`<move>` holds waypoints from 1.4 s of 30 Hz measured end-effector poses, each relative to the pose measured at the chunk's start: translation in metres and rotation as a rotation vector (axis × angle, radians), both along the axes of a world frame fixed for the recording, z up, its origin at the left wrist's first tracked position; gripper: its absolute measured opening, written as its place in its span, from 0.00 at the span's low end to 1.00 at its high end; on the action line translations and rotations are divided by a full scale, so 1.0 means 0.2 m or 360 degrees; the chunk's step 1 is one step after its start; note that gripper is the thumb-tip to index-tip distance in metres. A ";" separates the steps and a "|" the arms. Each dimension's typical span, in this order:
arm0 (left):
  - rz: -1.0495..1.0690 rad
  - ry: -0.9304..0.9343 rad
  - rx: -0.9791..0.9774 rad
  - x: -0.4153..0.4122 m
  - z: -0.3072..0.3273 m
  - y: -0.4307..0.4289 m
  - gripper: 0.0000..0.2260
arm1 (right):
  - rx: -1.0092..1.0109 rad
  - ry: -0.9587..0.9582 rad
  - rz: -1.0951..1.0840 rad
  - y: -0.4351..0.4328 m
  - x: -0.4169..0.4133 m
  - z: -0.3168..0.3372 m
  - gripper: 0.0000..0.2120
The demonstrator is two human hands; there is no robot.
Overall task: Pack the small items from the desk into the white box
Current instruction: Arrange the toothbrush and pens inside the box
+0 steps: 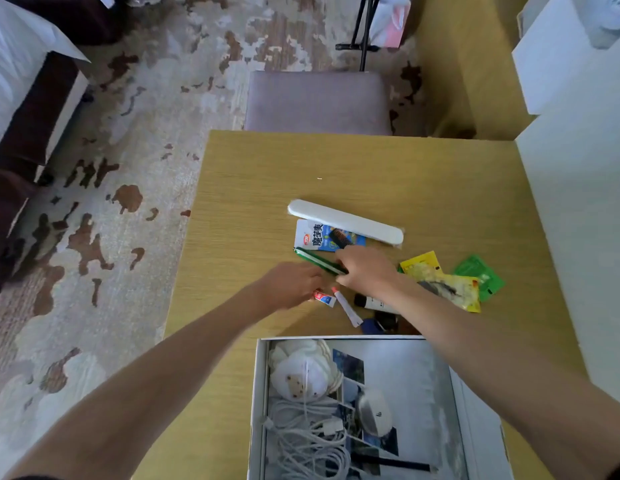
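Note:
The white box (pixel 475 403) lies open at the desk's near edge, holding white cables, a pale round pouch and photos. Beyond it small items lie scattered. My right hand (pixel 367 270) is closed on a green wrapped stick (pixel 315 259). My left hand (pixel 291 284) rests fingers-down on a small red-and-white tube (pixel 325 298). A thin white tube with a red cap (pixel 346 308), a white bottle with a black cap (pixel 371 302), a blue-and-white packet (pixel 312 235) with a black comb (pixel 339 237) on it, and a long white case (pixel 346 221) lie nearby.
Yellow sachets (pixel 440 282) and green sachets (pixel 481 273) lie right of my right arm. A grey padded chair (pixel 319 102) stands at the desk's far edge. A white wall panel (pixel 578 237) borders the desk on the right. Patterned carpet is on the left.

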State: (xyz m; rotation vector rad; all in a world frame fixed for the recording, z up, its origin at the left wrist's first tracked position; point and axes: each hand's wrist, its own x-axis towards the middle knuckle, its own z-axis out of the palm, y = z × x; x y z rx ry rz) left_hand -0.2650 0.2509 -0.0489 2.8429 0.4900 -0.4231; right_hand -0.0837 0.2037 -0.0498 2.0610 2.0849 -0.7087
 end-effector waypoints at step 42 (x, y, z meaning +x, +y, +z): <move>0.0828 -0.0727 -0.0068 -0.41 0.50 -1.11 0.10 | 0.0312 -0.0299 0.0205 -1.12 -0.03 0.45 0.11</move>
